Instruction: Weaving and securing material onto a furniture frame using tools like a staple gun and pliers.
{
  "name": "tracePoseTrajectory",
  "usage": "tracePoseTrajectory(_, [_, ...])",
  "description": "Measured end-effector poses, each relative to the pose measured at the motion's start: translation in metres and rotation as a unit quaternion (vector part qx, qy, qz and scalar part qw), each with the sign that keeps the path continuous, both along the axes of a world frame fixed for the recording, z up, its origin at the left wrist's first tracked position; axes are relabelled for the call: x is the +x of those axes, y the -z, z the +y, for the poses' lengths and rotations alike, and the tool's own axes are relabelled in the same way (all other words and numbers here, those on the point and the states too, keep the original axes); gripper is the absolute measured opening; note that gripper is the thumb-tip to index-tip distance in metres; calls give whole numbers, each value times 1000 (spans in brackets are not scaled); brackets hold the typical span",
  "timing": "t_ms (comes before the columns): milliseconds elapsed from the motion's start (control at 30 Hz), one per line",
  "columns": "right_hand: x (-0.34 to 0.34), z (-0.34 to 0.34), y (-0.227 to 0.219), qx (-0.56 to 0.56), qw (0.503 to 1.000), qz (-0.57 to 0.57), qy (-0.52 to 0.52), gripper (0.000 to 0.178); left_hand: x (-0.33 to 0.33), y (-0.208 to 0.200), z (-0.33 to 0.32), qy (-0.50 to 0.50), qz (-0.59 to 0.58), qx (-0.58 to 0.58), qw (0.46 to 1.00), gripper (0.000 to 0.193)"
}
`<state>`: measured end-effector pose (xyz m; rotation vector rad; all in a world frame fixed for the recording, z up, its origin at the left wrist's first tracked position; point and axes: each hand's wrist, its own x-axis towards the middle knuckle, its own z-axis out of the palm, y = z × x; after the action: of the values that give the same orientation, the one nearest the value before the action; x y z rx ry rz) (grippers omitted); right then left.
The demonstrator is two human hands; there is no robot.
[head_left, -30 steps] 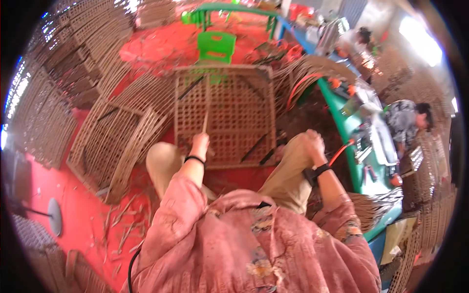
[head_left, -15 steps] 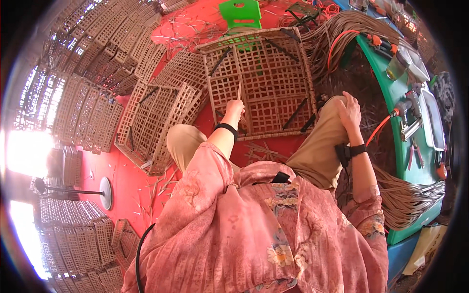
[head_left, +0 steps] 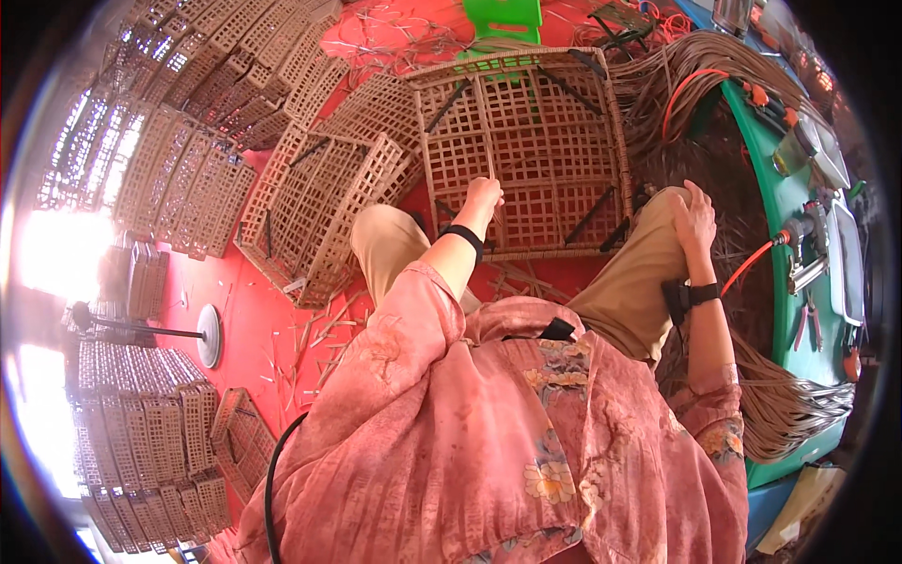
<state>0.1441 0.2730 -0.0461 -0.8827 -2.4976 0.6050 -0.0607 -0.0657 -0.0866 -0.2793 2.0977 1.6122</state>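
My left hand [head_left: 485, 195] is closed in a fist around a thin flat rattan strip [head_left: 490, 162], which points away from me over a large open-weave basket [head_left: 554, 252]. That basket lies tilted in front of my knees, with dark bars across its corners. The lower end of the strip is hidden in my fist. My right hand [head_left: 693, 221] rests on my right knee, its fingers stretched out and nothing in them.
Another woven basket [head_left: 324, 202] leans at the left, beside tall basket stacks [head_left: 178, 179]. On the right, a green table [head_left: 778, 273] carries pliers [head_left: 808, 324], an orange hose and rattan bundles [head_left: 780, 404]. A green stool [head_left: 505, 21] stands beyond; loose strips litter the red floor [head_left: 263, 348].
The whole view has shifted, so most things sit further right in it. Both hands keep nearly the same places relative to the basket and my knee.
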Motion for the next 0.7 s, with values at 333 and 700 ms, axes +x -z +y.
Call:
tracePoseTrajectory(333, [-21, -11, 5, 128, 991, 34, -15, 32, -36, 52, -32, 18, 20, 313, 950, 13])
tracePoseTrajectory(700, [-17, -41, -6, 71, 997, -15, -19, 47, -7, 2, 20, 51, -31, 59, 997, 30])
